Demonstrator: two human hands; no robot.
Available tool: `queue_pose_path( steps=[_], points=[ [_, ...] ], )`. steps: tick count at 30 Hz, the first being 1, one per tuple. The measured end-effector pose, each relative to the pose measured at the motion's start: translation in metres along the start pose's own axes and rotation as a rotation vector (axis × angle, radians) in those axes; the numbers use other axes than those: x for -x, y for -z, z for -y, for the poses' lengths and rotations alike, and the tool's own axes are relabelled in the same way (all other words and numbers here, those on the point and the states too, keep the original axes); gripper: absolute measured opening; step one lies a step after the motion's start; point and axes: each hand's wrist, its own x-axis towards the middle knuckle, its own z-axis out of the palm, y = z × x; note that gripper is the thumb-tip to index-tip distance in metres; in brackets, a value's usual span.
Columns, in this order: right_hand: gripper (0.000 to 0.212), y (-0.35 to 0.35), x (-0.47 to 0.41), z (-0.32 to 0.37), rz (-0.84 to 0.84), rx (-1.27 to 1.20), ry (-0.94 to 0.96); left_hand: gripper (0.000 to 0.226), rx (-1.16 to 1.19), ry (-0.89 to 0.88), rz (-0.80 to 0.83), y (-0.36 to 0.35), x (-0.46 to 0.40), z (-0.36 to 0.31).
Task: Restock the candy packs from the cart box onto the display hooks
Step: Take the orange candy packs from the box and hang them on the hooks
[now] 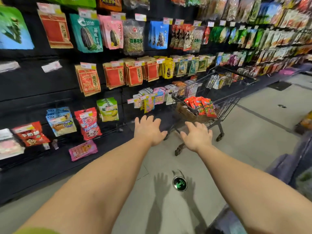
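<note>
Red candy packs (pixel 201 105) are piled in a brown cardboard box (pixel 187 113) inside a metal shopping cart (pixel 224 102) standing ahead of me by the display wall. My left hand (pixel 149 130) and my right hand (pixel 196 136) are both stretched forward, palms down, fingers spread, holding nothing. Both hands are short of the cart and touch nothing. The black display wall (pixel 50 92) on the left carries hooks with hanging snack packs, such as a red and white candy pack (pixel 88 123).
A pink pack (pixel 83 150) hangs low on the wall near the floor. A round green floor marker (pixel 180 183) lies on the grey floor under my arms. More stocked shelving runs along the aisle to the far right, and dark goods stand at the right edge.
</note>
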Motion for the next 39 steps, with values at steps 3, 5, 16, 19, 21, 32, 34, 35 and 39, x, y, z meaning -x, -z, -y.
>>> queue_pose_path(
  steps=[3,5,16,19,21,32,34,35,39],
  points=[
    [0.056,-0.007,-0.052,-0.007,0.028,-0.006,-0.014,0.065,-0.008,-0.017,0.008,-0.007,-0.052,-0.002],
    [0.056,-0.014,-0.092,-0.009,0.030,-0.021,-0.014,0.065,-0.002,-0.019,0.018,-0.013,-0.094,-0.002],
    [0.059,-0.036,-0.315,-0.036,-0.011,-0.038,-0.195,0.073,0.027,-0.190,0.080,-0.039,-0.355,-0.022],
    [0.059,-0.042,-0.361,-0.053,-0.003,-0.050,-0.248,0.073,0.037,-0.237,0.114,-0.044,-0.413,-0.037],
    [0.059,-0.046,-0.385,-0.069,0.003,-0.035,-0.285,0.073,0.033,-0.267,0.132,-0.053,-0.443,-0.051],
    [0.060,-0.058,-0.550,-0.181,0.047,-0.001,-0.287,0.070,0.036,-0.198,0.209,-0.115,-0.603,-0.129],
    [0.060,-0.051,-0.585,-0.208,0.061,0.019,-0.266,0.068,0.058,-0.169,0.215,-0.120,-0.633,-0.149],
    [0.060,-0.046,-0.603,-0.223,0.064,0.034,-0.262,0.068,0.066,-0.161,0.216,-0.121,-0.648,-0.160],
    [0.058,-0.041,-0.677,-0.272,0.078,0.051,-0.244,0.071,0.098,-0.121,0.232,-0.137,-0.700,-0.195]
  ],
)
